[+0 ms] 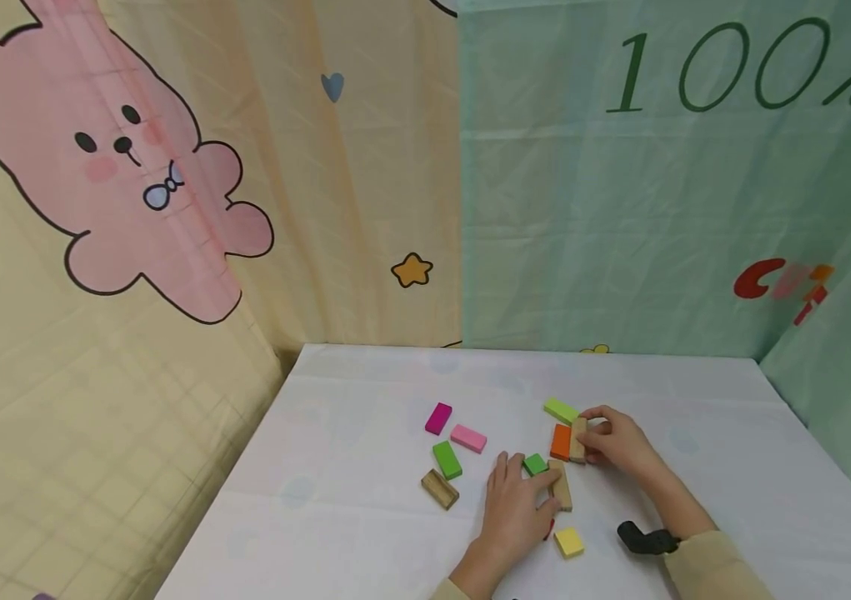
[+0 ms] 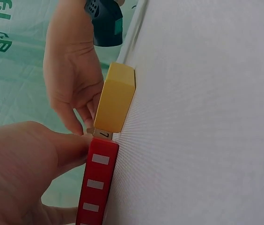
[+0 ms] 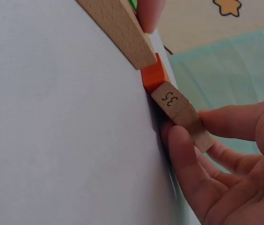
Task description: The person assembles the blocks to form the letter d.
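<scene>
My right hand pinches a wooden block marked 35 between thumb and fingers. That block stands right beside an orange block, with a lime block just behind. My left hand has its thumb and index finger on another wooden block; its other fingers spread over the tabletop. A green block lies by its fingertips. In the left wrist view, a red block with white rectangles is close to the thumb. It is mostly hidden in the head view. A yellow block lies nearer the front.
Left of the hands on the white table lie a magenta block, a pink block, a green block and a brown, hollow-looking block. A black device is at the right wrist. Printed curtains surround the table.
</scene>
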A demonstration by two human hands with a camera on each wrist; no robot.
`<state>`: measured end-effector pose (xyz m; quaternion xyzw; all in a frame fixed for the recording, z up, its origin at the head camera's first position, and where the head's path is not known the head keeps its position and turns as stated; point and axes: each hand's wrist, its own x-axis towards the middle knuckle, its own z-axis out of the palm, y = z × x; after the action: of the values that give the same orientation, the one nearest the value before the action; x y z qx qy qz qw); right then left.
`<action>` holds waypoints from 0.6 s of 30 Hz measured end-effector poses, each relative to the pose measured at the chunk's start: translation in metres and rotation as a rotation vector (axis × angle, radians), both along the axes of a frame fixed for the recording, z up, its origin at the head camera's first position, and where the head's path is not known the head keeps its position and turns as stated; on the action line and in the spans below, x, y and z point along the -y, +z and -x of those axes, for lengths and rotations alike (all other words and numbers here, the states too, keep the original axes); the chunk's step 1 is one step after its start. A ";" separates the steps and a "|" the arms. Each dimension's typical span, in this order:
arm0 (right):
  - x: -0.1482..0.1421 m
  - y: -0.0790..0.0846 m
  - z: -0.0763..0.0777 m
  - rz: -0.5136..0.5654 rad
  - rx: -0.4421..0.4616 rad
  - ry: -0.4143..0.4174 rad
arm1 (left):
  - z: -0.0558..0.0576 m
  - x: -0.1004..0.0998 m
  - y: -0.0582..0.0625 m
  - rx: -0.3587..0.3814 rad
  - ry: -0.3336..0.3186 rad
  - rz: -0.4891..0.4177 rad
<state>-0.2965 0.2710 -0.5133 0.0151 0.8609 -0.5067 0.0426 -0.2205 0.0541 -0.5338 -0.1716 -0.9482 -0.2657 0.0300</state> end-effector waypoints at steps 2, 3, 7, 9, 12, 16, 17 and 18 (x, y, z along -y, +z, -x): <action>0.003 -0.001 0.000 0.017 -0.013 -0.005 | 0.000 0.000 0.000 -0.011 -0.002 0.003; 0.004 -0.001 0.000 0.026 -0.020 -0.002 | 0.000 0.000 0.001 -0.018 -0.004 0.004; 0.010 -0.002 0.000 0.044 -0.040 0.004 | 0.000 0.000 0.001 -0.030 -0.007 0.007; 0.014 -0.003 0.000 0.044 -0.048 0.003 | 0.000 0.000 0.002 -0.029 -0.007 0.008; 0.019 -0.005 0.001 0.044 -0.047 0.001 | 0.000 0.000 0.002 -0.026 -0.006 0.008; 0.025 -0.006 0.002 0.034 -0.039 0.000 | 0.000 0.000 0.003 -0.023 -0.006 0.005; 0.025 -0.007 0.002 0.024 -0.041 0.002 | 0.000 0.000 0.003 -0.023 -0.007 0.004; 0.026 -0.007 0.002 0.015 -0.043 0.006 | 0.000 0.000 0.003 -0.021 -0.008 0.003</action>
<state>-0.2986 0.2451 -0.5205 0.0016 0.8579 -0.5132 0.0257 -0.2203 0.0543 -0.5305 -0.1780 -0.9476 -0.2625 0.0385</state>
